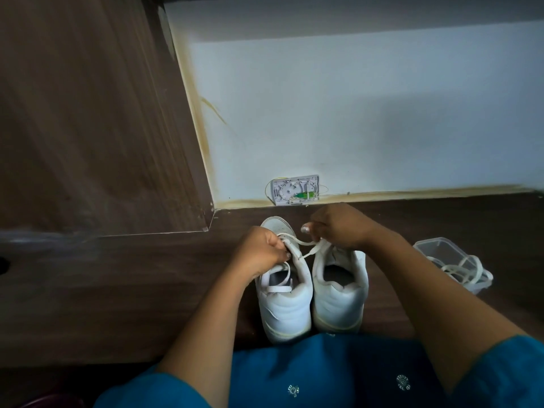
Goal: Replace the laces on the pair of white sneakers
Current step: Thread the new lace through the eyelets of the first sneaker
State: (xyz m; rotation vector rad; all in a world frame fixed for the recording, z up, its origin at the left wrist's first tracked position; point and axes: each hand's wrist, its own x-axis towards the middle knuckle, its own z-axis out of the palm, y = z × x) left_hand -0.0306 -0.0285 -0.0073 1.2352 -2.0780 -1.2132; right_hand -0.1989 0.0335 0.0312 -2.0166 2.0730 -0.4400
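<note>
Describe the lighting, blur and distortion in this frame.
Head view: dim, bluish light, the white wall brightest, with a soft shadow across it. Head view: the wood panel at left is smeared and soft; the white sneakers and lace look sharp. Head view: wide-angle bending curves the wall's edges.

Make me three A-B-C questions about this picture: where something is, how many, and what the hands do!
1. Where is the clear box? A. right of the white sneakers B. on top of them C. left of them
2. How many white sneakers? A. one B. two C. four
3. What are the hands doing? A. lying flat B. holding the box C. pinching a lace
Answers: 1 A, it stands to their right. 2 B, a pair side by side. 3 C, left hand and right hand each grip the lace.
</note>
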